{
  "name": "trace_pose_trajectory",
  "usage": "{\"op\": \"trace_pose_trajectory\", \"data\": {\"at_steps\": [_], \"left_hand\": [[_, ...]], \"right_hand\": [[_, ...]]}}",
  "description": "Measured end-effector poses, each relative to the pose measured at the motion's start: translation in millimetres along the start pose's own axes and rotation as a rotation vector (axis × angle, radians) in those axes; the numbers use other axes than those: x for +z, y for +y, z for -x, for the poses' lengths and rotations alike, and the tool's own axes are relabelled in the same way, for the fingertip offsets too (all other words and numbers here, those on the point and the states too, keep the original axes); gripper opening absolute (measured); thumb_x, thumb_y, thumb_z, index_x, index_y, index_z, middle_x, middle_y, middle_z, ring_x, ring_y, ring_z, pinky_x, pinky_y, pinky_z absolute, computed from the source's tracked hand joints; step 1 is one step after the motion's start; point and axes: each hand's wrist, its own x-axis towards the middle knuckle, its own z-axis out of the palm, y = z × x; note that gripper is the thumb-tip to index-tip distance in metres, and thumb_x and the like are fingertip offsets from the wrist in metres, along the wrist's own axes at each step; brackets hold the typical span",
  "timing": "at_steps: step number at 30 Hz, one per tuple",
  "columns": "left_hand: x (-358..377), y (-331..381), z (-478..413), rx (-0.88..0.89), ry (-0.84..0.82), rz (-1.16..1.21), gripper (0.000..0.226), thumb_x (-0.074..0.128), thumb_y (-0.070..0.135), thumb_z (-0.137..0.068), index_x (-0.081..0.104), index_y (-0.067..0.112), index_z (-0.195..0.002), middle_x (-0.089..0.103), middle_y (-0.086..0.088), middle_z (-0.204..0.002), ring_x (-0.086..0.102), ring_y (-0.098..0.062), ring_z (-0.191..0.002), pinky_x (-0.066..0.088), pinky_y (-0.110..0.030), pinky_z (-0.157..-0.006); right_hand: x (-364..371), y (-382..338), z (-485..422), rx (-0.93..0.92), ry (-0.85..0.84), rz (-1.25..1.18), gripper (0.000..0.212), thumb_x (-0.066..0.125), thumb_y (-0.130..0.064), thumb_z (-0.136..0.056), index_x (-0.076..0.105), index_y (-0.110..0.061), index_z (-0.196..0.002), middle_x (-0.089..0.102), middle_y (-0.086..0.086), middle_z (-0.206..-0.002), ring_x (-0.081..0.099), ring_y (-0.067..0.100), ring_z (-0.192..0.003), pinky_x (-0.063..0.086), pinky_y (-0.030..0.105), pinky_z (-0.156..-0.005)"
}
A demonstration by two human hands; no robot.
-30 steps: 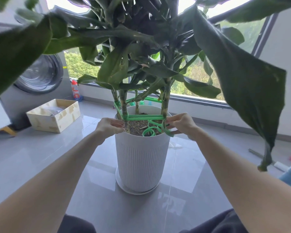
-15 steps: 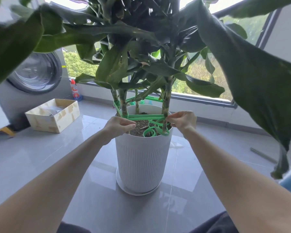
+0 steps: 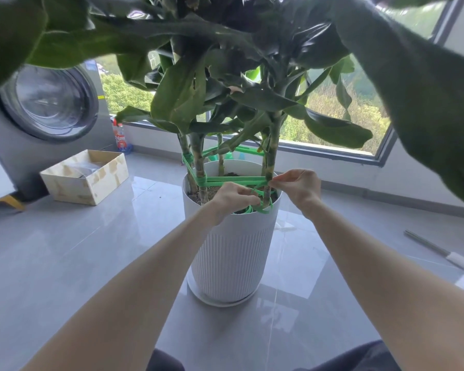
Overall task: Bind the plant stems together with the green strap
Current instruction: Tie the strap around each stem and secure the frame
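Observation:
A tall white ribbed pot (image 3: 233, 253) on the floor holds several upright plant stems (image 3: 198, 159) under big dark leaves. A green strap (image 3: 236, 179) runs from stem to stem just above the soil, with a higher run of strap at the back. Its loose end curls in loops over the pot's near rim. My left hand (image 3: 232, 199) is over the pot and holds the curled strap beside the right front stem (image 3: 269, 167). My right hand (image 3: 299, 187) pinches the strap against that same stem from the right.
A washing machine (image 3: 48, 108) stands at the back left, with an open cardboard box (image 3: 89, 176) and a spray bottle (image 3: 121, 137) near it. A window sill runs behind the pot. A thin rod (image 3: 434, 249) lies on the grey tile floor at the right.
My left hand has moved right from the pot's left rim to the right front stem and taken the curled strap. My right hand stays at that stem. The view has shifted closer.

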Motion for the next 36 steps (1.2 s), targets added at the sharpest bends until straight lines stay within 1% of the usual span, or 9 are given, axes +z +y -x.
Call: {"op": "trace_pose_trajectory", "data": {"at_steps": [5, 9, 12, 16, 20, 25, 29, 32, 36], "left_hand": [[-5.8, -5.3, -4.1, -0.019, 0.065, -0.057, 0.022, 0.048, 0.013, -0.094, 0.068, 0.015, -0.086, 0.059, -0.004, -0.072, 0.054, -0.020, -0.076, 0.044, -0.030, -0.075], [-18.8, -11.9, -0.1, -0.019, 0.092, -0.153, 0.030, 0.053, 0.028, -0.095, 0.055, 0.010, -0.071, 0.050, -0.006, -0.070, 0.051, -0.022, -0.073, 0.049, -0.035, -0.075], [-27.9, -10.6, 8.5, 0.036, 0.054, -0.194, 0.033, 0.053, 0.035, -0.095, 0.064, 0.004, -0.093, 0.058, -0.005, -0.078, 0.055, -0.020, -0.079, 0.050, -0.036, -0.084], [-34.5, -7.2, 18.5, 0.118, 0.068, -0.283, 0.027, 0.055, 0.036, -0.093, 0.062, 0.009, -0.096, 0.059, 0.000, -0.086, 0.055, -0.017, -0.085, 0.044, -0.029, -0.075], [-37.0, -0.9, 29.0, 0.230, 0.124, -0.471, 0.022, 0.056, 0.029, -0.094, 0.064, 0.010, -0.104, 0.055, 0.003, -0.082, 0.054, -0.012, -0.076, 0.041, -0.024, -0.064], [-31.4, 1.0, 28.7, 0.344, 0.332, -0.758, 0.021, 0.047, 0.008, -0.094, 0.067, 0.004, -0.097, 0.068, -0.012, -0.088, 0.063, -0.027, -0.082, 0.054, -0.040, -0.078], [-36.2, 2.5, 24.2, 0.166, 0.279, -0.254, 0.021, 0.052, 0.014, -0.095, 0.071, 0.004, -0.094, 0.067, -0.002, -0.074, 0.055, -0.012, -0.065, 0.047, -0.022, -0.059], [-38.5, 6.5, 24.9, -0.054, 0.152, 0.322, 0.021, 0.060, 0.013, -0.091, 0.067, -0.001, -0.106, 0.062, -0.002, -0.066, 0.057, -0.008, -0.061, 0.052, -0.021, -0.070], [-38.2, 10.6, 26.1, -0.089, 0.079, 0.458, 0.019, 0.055, 0.007, -0.093, 0.061, -0.004, -0.107, 0.042, 0.002, -0.047, 0.049, -0.005, -0.039, 0.059, -0.024, -0.064]], "right_hand": [[0.9, -0.8, 2.5, -0.053, 0.015, 0.056, 0.014, 0.083, -0.015, -0.070, 0.076, -0.010, -0.081, 0.070, 0.003, -0.083, 0.062, 0.015, -0.082, 0.051, 0.026, -0.082], [2.1, -2.1, 5.8, -0.073, 0.030, 0.093, 0.011, 0.081, -0.014, -0.073, 0.075, -0.011, -0.081, 0.070, 0.003, -0.086, 0.060, 0.013, -0.080, 0.047, 0.024, -0.077], [4.6, -3.4, 8.0, -0.049, 0.057, 0.144, 0.008, 0.080, -0.018, -0.075, 0.074, -0.017, -0.080, 0.070, 0.000, -0.088, 0.061, 0.015, -0.083, 0.049, 0.027, -0.076], [7.8, -6.2, 12.4, -0.009, 0.107, 0.204, 0.007, 0.078, -0.023, -0.077, 0.073, -0.022, -0.083, 0.071, -0.003, -0.093, 0.058, 0.013, -0.082, 0.050, 0.029, -0.077], [10.7, -10.1, 15.5, -0.003, 0.130, 0.238, 0.009, 0.077, -0.023, -0.079, 0.074, -0.020, -0.088, 0.072, -0.001, -0.096, 0.057, 0.014, -0.081, 0.047, 0.027, -0.072], [11.1, -11.1, 15.9, 0.012, 0.131, 0.256, 0.009, 0.076, -0.025, -0.080, 0.073, -0.020, -0.087, 0.071, 0.002, -0.095, 0.063, 0.021, -0.089, 0.048, 0.028, -0.072], [10.3, -10.3, 14.7, 0.015, 0.119, 0.246, 0.010, 0.076, -0.026, -0.080, 0.073, -0.020, -0.088, 0.071, 0.001, -0.096, 0.060, 0.018, -0.084, 0.044, 0.026, -0.070], [8.7, -10.0, 13.3, 0.023, 0.103, 0.220, 0.012, 0.077, -0.026, -0.079, 0.074, -0.019, -0.087, 0.071, 0.001, -0.094, 0.060, 0.017, -0.083, 0.044, 0.025, -0.070], [8.8, -8.9, 12.6, 0.021, 0.095, 0.203, 0.012, 0.079, -0.027, -0.077, 0.073, -0.020, -0.084, 0.072, 0.000, -0.093, 0.064, 0.019, -0.088, 0.049, 0.028, -0.075]]}}
